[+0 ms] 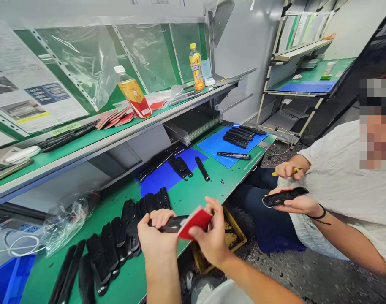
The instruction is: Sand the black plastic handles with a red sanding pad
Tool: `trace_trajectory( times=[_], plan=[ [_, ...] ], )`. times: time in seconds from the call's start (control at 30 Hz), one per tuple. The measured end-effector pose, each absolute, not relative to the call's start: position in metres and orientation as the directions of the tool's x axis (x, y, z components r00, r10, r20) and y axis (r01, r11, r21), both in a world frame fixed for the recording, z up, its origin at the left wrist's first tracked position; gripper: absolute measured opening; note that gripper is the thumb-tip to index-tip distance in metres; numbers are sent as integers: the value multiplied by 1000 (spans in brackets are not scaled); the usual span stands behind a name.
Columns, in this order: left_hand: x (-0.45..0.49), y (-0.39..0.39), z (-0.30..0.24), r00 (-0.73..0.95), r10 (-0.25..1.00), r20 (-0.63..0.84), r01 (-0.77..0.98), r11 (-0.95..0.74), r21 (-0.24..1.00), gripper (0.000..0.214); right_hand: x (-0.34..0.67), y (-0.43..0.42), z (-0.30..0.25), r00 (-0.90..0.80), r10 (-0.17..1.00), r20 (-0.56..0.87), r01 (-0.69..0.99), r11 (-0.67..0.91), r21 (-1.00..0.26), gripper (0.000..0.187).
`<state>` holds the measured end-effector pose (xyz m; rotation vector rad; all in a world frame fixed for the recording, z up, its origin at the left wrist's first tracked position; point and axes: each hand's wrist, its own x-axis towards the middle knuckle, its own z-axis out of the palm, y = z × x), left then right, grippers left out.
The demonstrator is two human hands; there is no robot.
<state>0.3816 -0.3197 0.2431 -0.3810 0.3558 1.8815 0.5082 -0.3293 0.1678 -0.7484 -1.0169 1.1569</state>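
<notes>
My left hand (159, 230) is closed round a long black moulded part (173, 223) above the green bench's front edge. Against the far end of that part, my right hand (213, 232) grips a red sanding pad (194, 222) with a pale back, its thumb on the red face and its fingers behind. The pad hides the end of the part. Left of my hands lies a row of similar black parts (109, 245) on the bench. Beyond them, a single black part (202, 168) rests near a blue mat (167, 175).
At right a co-worker holds a black part (285, 196) and a yellow-handled tool (287, 172). More black parts (239, 136) lie on the far blue mat (208, 145). Overhead, a shelf (167, 110) carries bottles and red pads. A yellow crate (240, 240) stands below the bench.
</notes>
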Motion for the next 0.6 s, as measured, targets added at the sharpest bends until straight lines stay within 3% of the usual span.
trace_trajectory(
  times=[0.07,0.17,0.23,0.4,0.53,0.6],
  plan=[
    [383,-316,243,-304,841,-448,-948,-315,52,31,509,-325,176,84,985,154,-397,175,-901,59],
    [384,-314,243,-253,843,-475,-963,-267,39,33,512,-339,186,13,950,312,-381,293,-877,68],
    [387,-313,243,-267,837,-478,-959,-281,44,34,515,-347,190,-85,938,335,-363,284,-887,75],
    [390,-319,249,-285,833,-474,-954,-294,56,38,522,-322,200,-174,976,132,-413,49,-909,67],
    [382,-333,260,-226,866,-446,-973,-227,53,39,527,-289,206,-302,921,-245,-527,-376,-763,59],
    [376,-341,265,-158,907,-391,-986,-164,17,36,528,-280,205,-344,884,-315,-538,-461,-705,55]
  ],
)
